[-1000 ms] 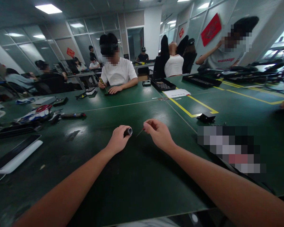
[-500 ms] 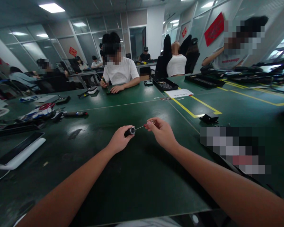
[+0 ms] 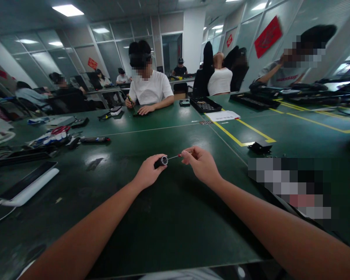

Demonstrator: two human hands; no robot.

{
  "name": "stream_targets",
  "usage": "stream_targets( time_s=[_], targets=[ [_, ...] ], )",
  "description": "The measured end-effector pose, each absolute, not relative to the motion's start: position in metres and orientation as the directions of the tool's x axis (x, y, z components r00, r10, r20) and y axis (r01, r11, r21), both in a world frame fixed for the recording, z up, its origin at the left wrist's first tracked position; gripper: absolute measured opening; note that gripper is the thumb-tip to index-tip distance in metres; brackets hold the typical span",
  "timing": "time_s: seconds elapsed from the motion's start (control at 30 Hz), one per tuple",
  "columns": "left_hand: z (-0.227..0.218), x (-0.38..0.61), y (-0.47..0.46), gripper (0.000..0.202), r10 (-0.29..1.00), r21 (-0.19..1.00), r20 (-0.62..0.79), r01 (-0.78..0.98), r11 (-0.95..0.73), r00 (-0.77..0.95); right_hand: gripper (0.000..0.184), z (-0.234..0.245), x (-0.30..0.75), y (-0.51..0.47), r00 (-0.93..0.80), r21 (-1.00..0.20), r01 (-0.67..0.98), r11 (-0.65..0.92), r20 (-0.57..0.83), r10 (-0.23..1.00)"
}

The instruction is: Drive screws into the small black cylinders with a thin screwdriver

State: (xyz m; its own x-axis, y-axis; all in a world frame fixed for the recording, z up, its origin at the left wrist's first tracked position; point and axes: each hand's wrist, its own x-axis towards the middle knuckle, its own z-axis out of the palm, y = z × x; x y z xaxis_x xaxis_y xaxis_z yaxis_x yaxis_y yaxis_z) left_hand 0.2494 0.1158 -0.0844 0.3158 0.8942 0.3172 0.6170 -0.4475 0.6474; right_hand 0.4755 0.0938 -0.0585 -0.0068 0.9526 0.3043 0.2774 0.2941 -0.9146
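Over the dark green table (image 3: 169,217), my left hand (image 3: 147,173) is closed round a short black screwdriver handle (image 3: 160,161) whose silver end faces right. My right hand (image 3: 201,165) pinches a thin metal bit (image 3: 175,157) with a red collar. The bit's tip points into the silver end of the handle, touching or just inside it. Both hands hover a little above the table's middle.
A phone on a white slab (image 3: 27,186) lies at the left, with tools and a red-and-white bundle (image 3: 54,136) behind it. A small black part (image 3: 260,147) sits by yellow tape lines (image 3: 236,136). A person in white (image 3: 148,89) works across the table; others sit beyond.
My right hand brought the thin bit up from pointing down at the table to level, its tip now meeting the handle's silver end. The left hand turned the handle slightly toward it.
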Motion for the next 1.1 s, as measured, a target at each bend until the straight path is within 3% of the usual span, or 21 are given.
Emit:
stream_targets(
  time_s=[0.13, 0.27, 0.5, 0.7, 1.0, 1.1],
  targets=[
    [-0.084, 0.249, 0.115, 0.036, 0.884, 0.626, 0.328, 0.623, -0.468, 0.334, 0.038, -0.051, 0.477, 0.088, 0.031, -0.854, 0.453, 0.255, 0.301, 0.953],
    [-0.082, 0.248, 0.113, 0.036, 0.887, 0.618, 0.319, 0.636, -0.463, 0.335, 0.044, -0.048, 0.476, 0.085, 0.007, -0.812, 0.524, 0.257, 0.305, 0.952],
    [-0.083, 0.247, 0.115, 0.035, 0.893, 0.631, 0.316, 0.633, -0.449, 0.320, 0.018, -0.055, 0.476, 0.090, -0.149, -0.846, 0.409, 0.342, 0.308, 0.940],
    [-0.080, 0.249, 0.113, 0.037, 0.893, 0.608, 0.312, 0.654, -0.450, 0.324, 0.041, -0.056, 0.473, 0.088, -0.086, -0.825, 0.467, 0.319, 0.316, 0.945],
    [-0.081, 0.250, 0.113, 0.037, 0.885, 0.593, 0.336, 0.657, -0.466, 0.324, 0.027, -0.062, 0.473, 0.089, -0.128, -0.875, 0.366, 0.317, 0.290, 0.948],
    [-0.080, 0.250, 0.113, 0.037, 0.885, 0.595, 0.335, 0.656, -0.464, 0.323, 0.040, -0.060, 0.473, 0.089, -0.112, -0.847, 0.437, 0.304, 0.284, 0.952]
  ],
)
